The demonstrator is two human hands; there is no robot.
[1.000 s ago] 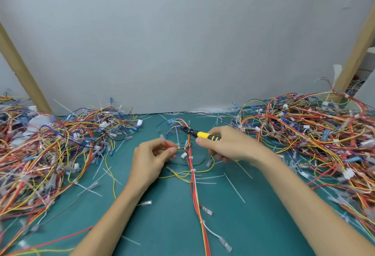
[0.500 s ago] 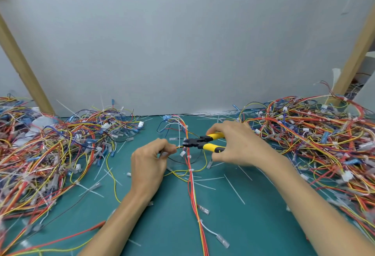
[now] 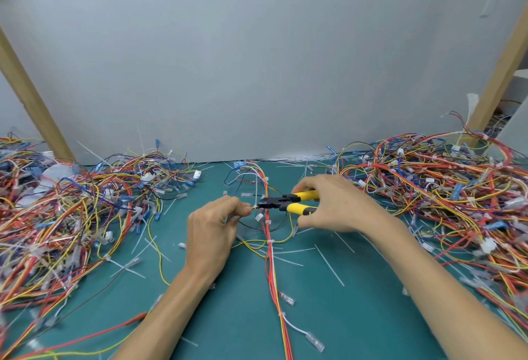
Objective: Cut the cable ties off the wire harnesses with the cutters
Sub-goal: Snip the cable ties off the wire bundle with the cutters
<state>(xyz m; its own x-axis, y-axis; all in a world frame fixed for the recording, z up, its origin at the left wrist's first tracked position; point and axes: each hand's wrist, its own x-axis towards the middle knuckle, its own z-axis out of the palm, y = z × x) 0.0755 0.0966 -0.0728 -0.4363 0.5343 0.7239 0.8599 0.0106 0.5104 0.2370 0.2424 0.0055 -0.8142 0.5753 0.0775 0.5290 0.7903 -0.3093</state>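
Centre frame: your left hand [image 3: 211,228] pinches a wire [image 3: 252,207] of the harness [image 3: 270,259] between thumb and forefinger, the other fingers curled in. Just right of it, your right hand [image 3: 334,205] grips the yellow handles of the cutters [image 3: 288,202], fingers wrapped over the top and thumb below. The black head points left, its nose at the wire just beside your left fingertips; whether the blades sit around a tie is too small to tell. The harness runs from upper centre of the green mat [image 3: 357,316] down to the bottom edge. Tangled piles lie at left [image 3: 71,216] and right [image 3: 428,188]. White cut ties [image 3: 328,264] lie scattered mid-mat.
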